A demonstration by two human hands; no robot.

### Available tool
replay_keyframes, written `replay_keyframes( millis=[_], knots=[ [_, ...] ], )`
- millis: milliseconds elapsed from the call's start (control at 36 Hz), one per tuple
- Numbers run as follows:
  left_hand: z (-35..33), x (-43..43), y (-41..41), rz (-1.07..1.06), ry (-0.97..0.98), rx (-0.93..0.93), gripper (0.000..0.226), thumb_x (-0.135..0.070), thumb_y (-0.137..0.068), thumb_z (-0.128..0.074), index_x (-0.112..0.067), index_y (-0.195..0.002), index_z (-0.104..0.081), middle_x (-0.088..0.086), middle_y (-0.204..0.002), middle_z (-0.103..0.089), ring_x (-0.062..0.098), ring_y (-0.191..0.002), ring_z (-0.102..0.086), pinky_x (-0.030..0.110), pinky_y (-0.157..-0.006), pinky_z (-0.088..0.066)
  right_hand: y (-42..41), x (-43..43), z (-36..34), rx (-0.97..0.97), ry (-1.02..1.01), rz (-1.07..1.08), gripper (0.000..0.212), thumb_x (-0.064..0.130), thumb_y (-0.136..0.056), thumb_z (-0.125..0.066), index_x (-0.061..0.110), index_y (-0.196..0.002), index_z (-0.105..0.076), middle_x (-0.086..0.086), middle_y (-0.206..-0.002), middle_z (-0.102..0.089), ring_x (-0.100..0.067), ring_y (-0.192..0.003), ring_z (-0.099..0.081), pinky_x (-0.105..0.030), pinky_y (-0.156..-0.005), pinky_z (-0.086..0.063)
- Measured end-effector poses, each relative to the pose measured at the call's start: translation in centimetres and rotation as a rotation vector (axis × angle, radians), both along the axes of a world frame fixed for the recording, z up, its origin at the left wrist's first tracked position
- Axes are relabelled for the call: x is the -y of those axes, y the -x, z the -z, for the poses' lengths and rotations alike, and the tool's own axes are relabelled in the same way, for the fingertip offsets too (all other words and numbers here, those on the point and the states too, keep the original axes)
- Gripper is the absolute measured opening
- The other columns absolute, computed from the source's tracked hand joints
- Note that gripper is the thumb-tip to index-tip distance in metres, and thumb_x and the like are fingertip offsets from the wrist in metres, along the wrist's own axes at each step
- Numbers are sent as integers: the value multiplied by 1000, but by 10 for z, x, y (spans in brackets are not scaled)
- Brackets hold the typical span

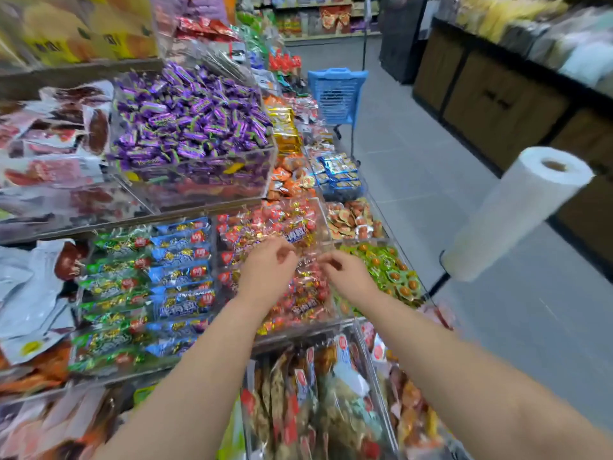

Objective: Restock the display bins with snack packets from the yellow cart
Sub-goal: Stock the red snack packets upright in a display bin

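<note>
Now left hand point(267, 272) and right hand point(346, 277) hover with curled fingers over red-and-gold foil snack packets point(298, 227) heaped mid-bin in the clear acrylic display bin point(323, 224). With this blur I cannot tell whether either grips anything.

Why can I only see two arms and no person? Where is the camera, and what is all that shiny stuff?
There is no machine here, only a person in a shop. The camera sits on their head and looks forward and down, so this one picture shows just their own arms. The left hand and the right hand hover over a clear bin full of shiny red snack packets. The fingers are curled, but the picture is too blurry to tell whether they hold a packet. Beside that bin lie blue packets and green packets. Higher up is a heap of purple sweets. On the right is a white roll, and down the aisle a blue basket.
</note>
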State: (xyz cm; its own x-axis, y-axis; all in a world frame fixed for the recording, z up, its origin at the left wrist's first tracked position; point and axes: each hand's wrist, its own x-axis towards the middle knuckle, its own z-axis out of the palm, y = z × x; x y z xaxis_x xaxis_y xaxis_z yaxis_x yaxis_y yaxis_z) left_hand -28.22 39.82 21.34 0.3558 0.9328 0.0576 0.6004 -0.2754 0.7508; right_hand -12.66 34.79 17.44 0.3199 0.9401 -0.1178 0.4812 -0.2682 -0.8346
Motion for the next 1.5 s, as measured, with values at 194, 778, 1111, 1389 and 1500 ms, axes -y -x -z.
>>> replay_keyframes(
  millis=[194, 778, 1111, 1389, 1500],
  knots=[
    [28, 78, -28, 225, 279, 92, 18, -15, -91, -57, -30, -81, -59, -17, -75, -57, -3, -66, -51, 4, -52, -35, 11, 120, 37, -231, 93, 317, 12, -1, -88, -55, 3, -87, -66, 1, -69, -56, -6, -60, -47, -7, -51, -35],
    [176, 345, -103, 644, 865, -606, 24, -11, -96, -47, -16, -72, -47, 5, -65, -49, 14, -53, -41, 15, -41, -30, 84, 593, 138, -850, 519, 1452, 25, 12, -95, -45, 14, -69, -46, -7, -67, -46, -15, -57, -42, -22, -51, -25],
    [200, 408, -135, 629, 876, -902, 20, -14, -98, -46, -11, -79, -54, 6, -66, -57, 18, -59, -43, 25, -58, -32, 85, 715, 145, -1069, 576, 1656, 20, 11, -94, -44, 12, -74, -47, -4, -73, -49, -13, -63, -46, -22, -54, -31],
    [199, 425, -236, 559, 989, -804, 22, -21, -100, -45, -9, -116, -53, 13, -105, -58, 24, -83, -55, 36, -89, -43, -18, 718, 130, -969, 392, 1600, 21, 12, -93, -47, 15, -72, -48, -5, -71, -48, -12, -57, -44, -23, -51, -29],
    [204, 448, -296, 652, 999, -789, 17, -20, -99, -45, -11, -111, -52, 9, -87, -59, 20, -74, -54, 33, -72, -44, -54, 714, 138, -1015, 357, 1650, 11, 19, -94, -48, 16, -84, -53, -1, -79, -55, -9, -64, -49, -21, -55, -34]
  ],
)
